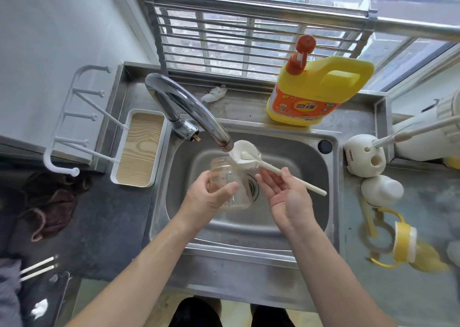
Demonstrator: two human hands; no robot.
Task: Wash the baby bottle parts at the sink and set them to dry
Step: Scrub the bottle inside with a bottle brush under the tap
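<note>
Head view. Gripping the clear bottle (225, 171) in the left hand (207, 199), fingers and thumb curled round its wall, over the basin of the sink (301, 159). Pinching the white handle of the bottle brush (272, 169) in the right hand (286, 197), palm turned up, thumb lying over the handle.

Holding the sponge head (245, 155) just under the spout of the faucet (184, 102), above and slightly right of the bottle's far end, near it but not inside it. Not possible to tell whether water is running.

Pointing the bottle's long axis away from the body, toward the faucet, with what appears to be the open mouth at the far end. Pointing the brush's long axis from the faucet down toward the right, so crossing the bottle's axis at an angle close to that far end.

Judged step: readying the brush for scrubbing the bottle's inside. Judged need for the coming move: swinging the handle into line with the bottle's axis, or tipping the mouth toward the sponge, before pushing the head in.

Leaving the drying rack (139, 149) on the desk left of the sink, well apart from the bottle, on the left hand's side. Leaving a yellow-handled collar (403, 239), blurred, on the desk to the right.
</note>
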